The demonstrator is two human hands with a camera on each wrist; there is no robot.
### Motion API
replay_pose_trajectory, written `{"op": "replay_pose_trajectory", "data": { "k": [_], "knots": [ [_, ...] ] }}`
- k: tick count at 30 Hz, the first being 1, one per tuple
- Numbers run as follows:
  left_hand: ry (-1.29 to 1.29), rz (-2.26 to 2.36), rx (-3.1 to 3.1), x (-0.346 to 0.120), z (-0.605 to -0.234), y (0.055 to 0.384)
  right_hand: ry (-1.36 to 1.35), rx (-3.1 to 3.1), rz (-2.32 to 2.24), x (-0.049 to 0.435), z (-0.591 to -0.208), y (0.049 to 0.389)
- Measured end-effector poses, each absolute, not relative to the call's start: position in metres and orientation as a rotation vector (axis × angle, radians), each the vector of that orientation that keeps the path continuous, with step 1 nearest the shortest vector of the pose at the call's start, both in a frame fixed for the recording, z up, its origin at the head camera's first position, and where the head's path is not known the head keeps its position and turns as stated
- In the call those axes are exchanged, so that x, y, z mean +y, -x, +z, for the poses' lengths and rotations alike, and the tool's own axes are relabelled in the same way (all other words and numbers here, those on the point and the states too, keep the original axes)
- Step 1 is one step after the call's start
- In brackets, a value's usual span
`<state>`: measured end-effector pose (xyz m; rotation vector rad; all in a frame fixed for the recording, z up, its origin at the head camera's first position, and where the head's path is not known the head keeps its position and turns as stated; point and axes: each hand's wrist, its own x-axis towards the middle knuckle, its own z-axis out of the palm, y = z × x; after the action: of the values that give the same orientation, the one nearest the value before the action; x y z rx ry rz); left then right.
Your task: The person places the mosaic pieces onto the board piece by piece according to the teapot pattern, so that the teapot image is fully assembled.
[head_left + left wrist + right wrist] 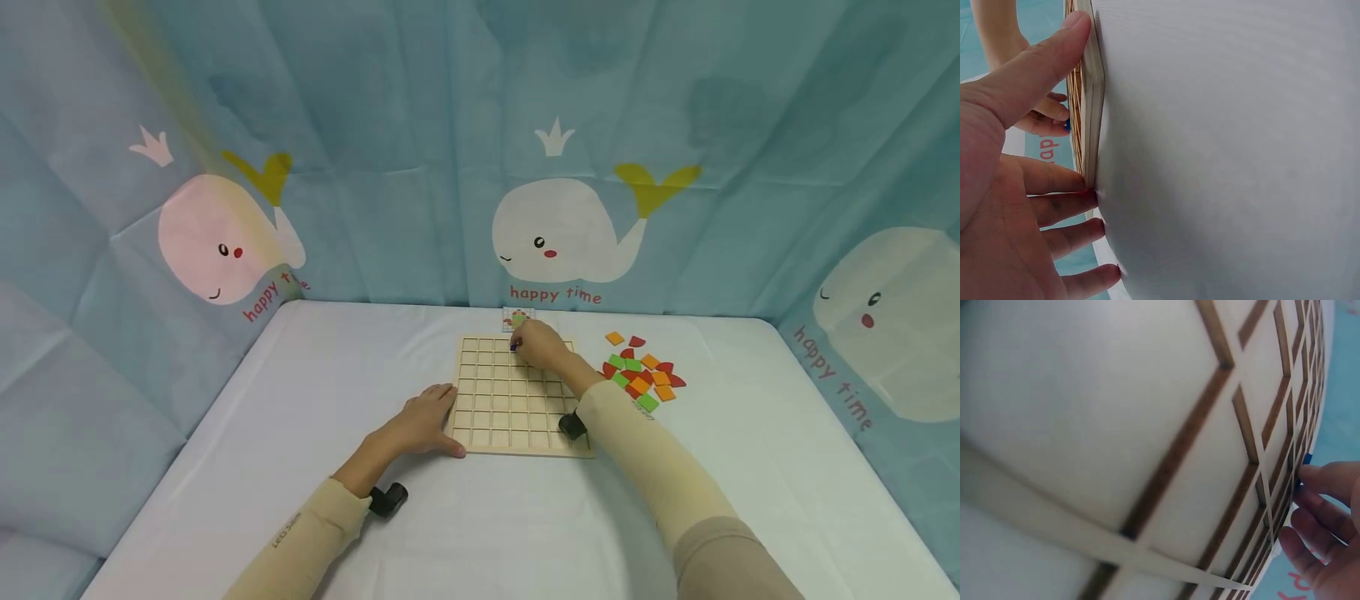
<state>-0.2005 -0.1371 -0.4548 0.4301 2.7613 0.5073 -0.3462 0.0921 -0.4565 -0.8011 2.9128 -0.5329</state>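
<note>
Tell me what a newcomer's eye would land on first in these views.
Probably the big pale whale printed on the blue backdrop behind the table. Next, the bright heap of red, green and orange pieces to the right of the pale gridded board. Then the hands: the left hand at the board's near-left corner, the right hand pinching a small blue piece over its far side.

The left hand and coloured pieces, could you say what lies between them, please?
The wooden grid board, partly covered by the right forearm, as the head view shows.
</note>
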Motion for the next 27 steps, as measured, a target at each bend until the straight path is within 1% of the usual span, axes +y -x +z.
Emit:
{"op": "replay_pose_trajectory", "data": {
  "k": [10, 13, 14, 18, 20, 21, 27],
  "knots": [
    [-0.431, 0.483, 2.759, -0.137, -0.454, 0.200, 0.782, 2.902, -0.533, 0.093, -0.454, 0.346],
    [-0.436, 0.486, 2.758, -0.137, -0.454, 0.201, 0.752, 2.878, -0.563, 0.093, -0.457, 0.351],
    [-0.440, 0.491, 2.760, -0.137, -0.453, 0.201, 0.779, 2.889, -0.582, 0.095, -0.464, 0.357],
    [-0.447, 0.492, 2.759, -0.136, -0.453, 0.201, 0.815, 2.912, -0.587, 0.100, -0.470, 0.363],
    [-0.449, 0.503, 2.759, -0.136, -0.453, 0.201, 0.820, 2.927, -0.581, 0.104, -0.467, 0.360],
    [-0.450, 0.503, 2.759, -0.136, -0.453, 0.201, 0.794, 2.918, -0.578, 0.105, -0.458, 0.353],
    [-0.455, 0.486, 2.769, -0.137, -0.456, 0.201, 0.750, 2.925, -0.586, 0.123, -0.437, 0.334]
  ]
}}
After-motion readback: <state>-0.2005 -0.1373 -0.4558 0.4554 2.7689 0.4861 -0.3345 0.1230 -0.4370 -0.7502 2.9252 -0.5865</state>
